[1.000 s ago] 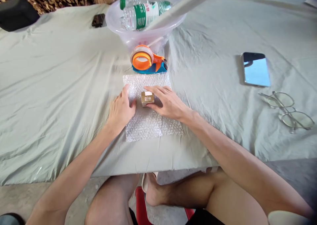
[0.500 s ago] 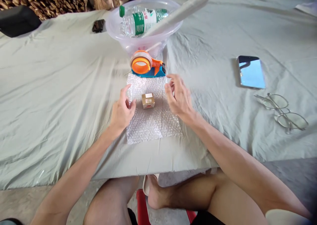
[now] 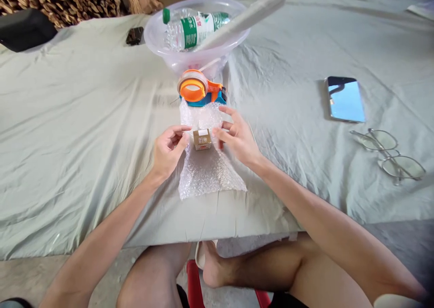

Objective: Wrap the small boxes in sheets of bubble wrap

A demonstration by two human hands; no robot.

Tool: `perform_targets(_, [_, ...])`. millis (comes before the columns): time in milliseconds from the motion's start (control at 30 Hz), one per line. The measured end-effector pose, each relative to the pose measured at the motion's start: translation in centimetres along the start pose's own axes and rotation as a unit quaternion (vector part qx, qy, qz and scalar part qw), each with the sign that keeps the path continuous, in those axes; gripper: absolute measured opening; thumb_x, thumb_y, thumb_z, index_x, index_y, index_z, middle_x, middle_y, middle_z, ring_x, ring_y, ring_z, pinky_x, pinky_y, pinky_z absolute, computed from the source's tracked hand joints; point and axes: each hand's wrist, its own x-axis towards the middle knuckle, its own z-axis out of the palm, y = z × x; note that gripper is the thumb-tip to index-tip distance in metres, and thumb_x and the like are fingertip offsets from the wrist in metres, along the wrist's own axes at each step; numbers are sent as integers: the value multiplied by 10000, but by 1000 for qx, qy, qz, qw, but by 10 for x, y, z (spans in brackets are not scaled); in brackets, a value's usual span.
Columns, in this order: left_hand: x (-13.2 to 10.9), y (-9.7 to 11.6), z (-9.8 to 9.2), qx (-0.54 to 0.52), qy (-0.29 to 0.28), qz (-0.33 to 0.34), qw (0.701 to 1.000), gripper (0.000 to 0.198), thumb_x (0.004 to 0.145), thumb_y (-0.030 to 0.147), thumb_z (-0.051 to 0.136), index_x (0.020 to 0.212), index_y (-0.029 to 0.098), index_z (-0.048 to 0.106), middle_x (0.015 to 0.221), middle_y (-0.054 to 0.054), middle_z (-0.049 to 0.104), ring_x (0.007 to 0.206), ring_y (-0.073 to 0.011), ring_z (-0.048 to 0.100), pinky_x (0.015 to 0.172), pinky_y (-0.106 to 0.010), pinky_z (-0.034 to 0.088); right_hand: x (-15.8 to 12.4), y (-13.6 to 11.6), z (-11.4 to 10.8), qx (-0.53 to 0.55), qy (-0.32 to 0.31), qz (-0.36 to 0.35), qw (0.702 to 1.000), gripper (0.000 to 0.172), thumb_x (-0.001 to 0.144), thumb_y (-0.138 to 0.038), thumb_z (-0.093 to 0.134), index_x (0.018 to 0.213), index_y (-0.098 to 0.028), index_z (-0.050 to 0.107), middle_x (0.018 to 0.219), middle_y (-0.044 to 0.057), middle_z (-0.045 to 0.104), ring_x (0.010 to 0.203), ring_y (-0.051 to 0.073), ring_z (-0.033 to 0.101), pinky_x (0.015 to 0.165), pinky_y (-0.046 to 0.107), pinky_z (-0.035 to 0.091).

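A small gold box (image 3: 202,139) sits on a sheet of bubble wrap (image 3: 206,172) near the front edge of the cloth-covered table (image 3: 84,118). My left hand (image 3: 168,151) pinches the sheet's left edge and lifts it against the box. My right hand (image 3: 235,138) grips the right edge and folds it up toward the box's other side. Both side edges of the sheet stand raised around the box. An orange and blue tape dispenser (image 3: 200,88) lies just beyond the far end of the sheet.
A clear plastic basin (image 3: 190,50) behind the dispenser holds a water bottle (image 3: 191,28) and a rolled sheet (image 3: 247,16). A phone (image 3: 345,99) and two pairs of glasses (image 3: 389,153) lie at the right. A small dark device (image 3: 134,35) lies at the back left.
My right hand left the box and went to the sheet's right edge. Both hands then drew the side edges of the bubble wrap up and inward around the box.
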Motion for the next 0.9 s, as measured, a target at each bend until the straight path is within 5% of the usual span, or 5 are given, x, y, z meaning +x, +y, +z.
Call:
perform_targets(133, [0, -4, 1, -16, -10, 21, 1000, 406, 1072, 583, 785, 1286, 238, 787, 933, -23, 819, 796, -141, 769, 742, -272, 641, 4, 4, 2, 53, -33, -51, 997, 564, 1030, -613, 723, 1450, -327, 478, 942, -20, 815, 737, 207, 723, 759, 417, 597])
perform_targets(467, [-6, -8, 4, 156, -17, 182, 971, 240, 1140, 312, 717, 1375, 265, 734, 1124, -23, 893, 1127, -202, 862, 1037, -368, 666, -1, 16, 12, -142, -28, -280, 949, 516, 1061, -230, 701, 1517, -336, 486, 1298, 50, 809, 1319, 262, 773, 1257, 557, 553])
perform_targets(633, [-8, -13, 7, 197, -36, 257, 946, 276, 1160, 214, 649, 1420, 294, 693, 1213, -22, 856, 1107, -180, 848, 1003, -344, 706, 1, 22, 12, -147, -42, -283, 947, 383, 1086, -288, 714, 1434, -328, 558, 1477, 97, 733, 1361, 274, 765, 1219, 569, 625])
perform_targets(767, [-6, -17, 8, 192, -12, 247, 950, 311, 1160, 299, 666, 1469, 291, 630, 1344, -73, 760, 1216, -203, 797, 925, -341, 748, 4, 26, 8, -223, -22, -321, 920, 89, 1083, -314, 742, 1160, -294, 704, 1538, 121, 676, 1459, 313, 693, 1241, 617, 613])
perform_targets(900, [-6, -18, 7, 191, -4, 207, 960, 244, 1158, 324, 677, 1395, 275, 640, 1316, -62, 751, 1201, -191, 797, 943, -334, 746, 5, 27, 6, -285, 8, -346, 894, 105, 1108, -376, 722, 1146, -313, 798, 1496, 115, 659, 1454, 322, 670, 1216, 599, 613])
